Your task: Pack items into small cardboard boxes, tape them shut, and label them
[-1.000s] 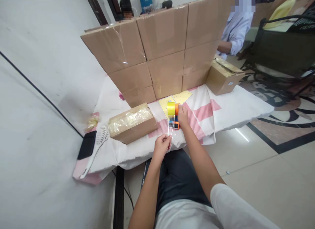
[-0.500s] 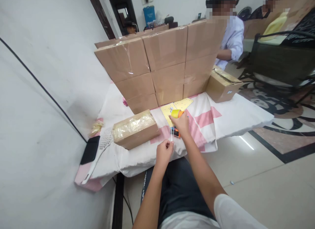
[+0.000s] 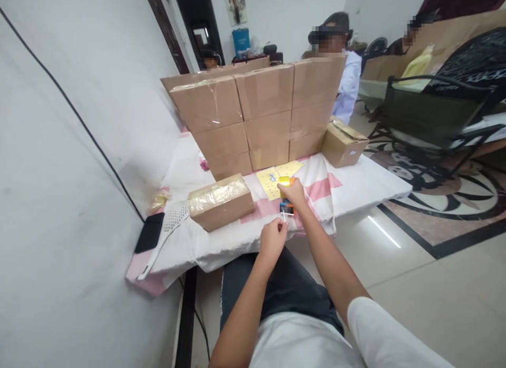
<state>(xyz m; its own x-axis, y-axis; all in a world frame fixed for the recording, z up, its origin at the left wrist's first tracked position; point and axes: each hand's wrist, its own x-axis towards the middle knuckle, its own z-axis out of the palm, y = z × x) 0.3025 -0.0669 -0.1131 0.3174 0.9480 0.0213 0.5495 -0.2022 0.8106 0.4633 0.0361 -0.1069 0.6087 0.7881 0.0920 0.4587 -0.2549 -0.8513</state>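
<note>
The tape dispenser (image 3: 286, 199) was orange with a yellow roll; the sheet (image 3: 272, 178) yellow, dotted; the tabletop cloth (image 3: 356, 183) white with pink blocks; the boxes (image 3: 256, 115) brown.

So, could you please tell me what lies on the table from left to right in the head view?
Black pad → white slotted spoon → taped box → yellow sheet → right hand on the tape dispenser → tilted box.
</note>
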